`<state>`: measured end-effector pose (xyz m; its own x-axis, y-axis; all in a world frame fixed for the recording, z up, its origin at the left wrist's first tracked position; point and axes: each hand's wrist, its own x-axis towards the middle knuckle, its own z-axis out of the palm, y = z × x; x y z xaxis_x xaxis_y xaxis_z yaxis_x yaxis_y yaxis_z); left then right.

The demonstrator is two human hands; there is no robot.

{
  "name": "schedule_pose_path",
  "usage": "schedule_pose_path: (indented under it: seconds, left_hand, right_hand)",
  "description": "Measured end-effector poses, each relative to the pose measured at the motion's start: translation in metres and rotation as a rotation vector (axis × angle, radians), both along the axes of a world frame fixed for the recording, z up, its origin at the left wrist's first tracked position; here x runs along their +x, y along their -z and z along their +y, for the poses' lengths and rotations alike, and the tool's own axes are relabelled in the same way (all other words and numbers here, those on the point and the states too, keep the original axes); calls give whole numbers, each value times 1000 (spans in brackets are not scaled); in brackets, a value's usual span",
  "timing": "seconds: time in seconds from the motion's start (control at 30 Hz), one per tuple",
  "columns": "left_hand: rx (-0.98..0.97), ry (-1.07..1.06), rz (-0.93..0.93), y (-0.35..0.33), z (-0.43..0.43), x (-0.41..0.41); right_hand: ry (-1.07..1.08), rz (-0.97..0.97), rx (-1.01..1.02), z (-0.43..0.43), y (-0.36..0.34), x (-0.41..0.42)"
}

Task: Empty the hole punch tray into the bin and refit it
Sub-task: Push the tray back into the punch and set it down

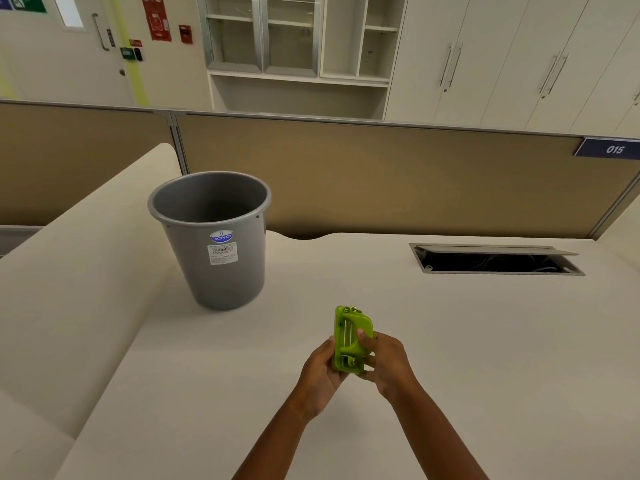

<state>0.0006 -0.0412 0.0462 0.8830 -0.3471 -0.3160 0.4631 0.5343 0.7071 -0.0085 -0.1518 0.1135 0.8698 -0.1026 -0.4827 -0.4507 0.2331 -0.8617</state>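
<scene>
Bare desk [450, 341] lay open on every side of the hands. The grey bin [211, 237] stood upright, far left, well apart. Left hand [320, 370] and right hand [388, 362] both clasped the green hole punch [349, 336] above the near desk, fingers closed around it.

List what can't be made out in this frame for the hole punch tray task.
Head view only:
- Tray on the green hole punch: its underside faces away, and the left hand and right hand cover the edges.
- Grey bin contents: the near wall hides the bottom.
- Bin label text: too small.
- Desk cable hatch interior: too dark.
</scene>
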Motion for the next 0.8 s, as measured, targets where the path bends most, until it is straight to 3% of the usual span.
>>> schedule_pose_path:
  seconds: [0.23, 0.5, 0.8]
  left_hand:
    - [119, 96, -103, 3, 5, -12]
    - [275, 11, -169, 1, -2, -17]
    - [319, -74, -163, -2, -5, -20]
  right_hand:
    - [81, -18, -13, -9, 1, 3]
    - [85, -31, 7, -10, 5, 0]
    - [103, -18, -54, -5, 6, 1]
